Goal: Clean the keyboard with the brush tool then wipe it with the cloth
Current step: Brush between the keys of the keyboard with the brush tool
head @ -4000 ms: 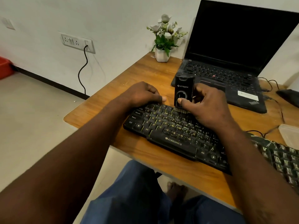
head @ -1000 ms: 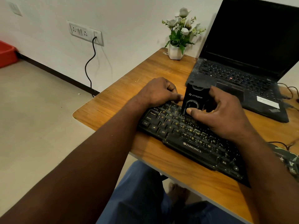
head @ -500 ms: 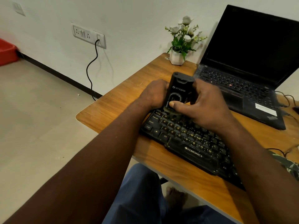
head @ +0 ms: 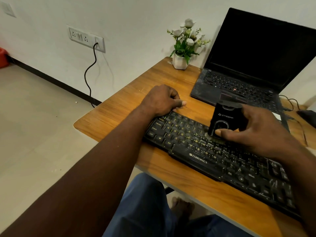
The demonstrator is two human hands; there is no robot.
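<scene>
Right hand (head: pixel 256 134) curled round brush tool (head: pixel 224 120), thumb on its front, bristles down on keyboard (head: pixel 205 156) mid-rows, on tabletop (head: pixel 119 113). Left hand (head: pixel 162 100) fisted at its far-left corner, likely bracing against sliding. Cloth not in view.

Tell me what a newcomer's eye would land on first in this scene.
First, the right hand gripping a black brush tool, its bristles down on the middle keys of the black Zebronics keyboard. Next, the left hand, fingers curled, at the keyboard's far left corner. Behind them stand an open laptop with a dark screen and a small white pot of flowers.
</scene>
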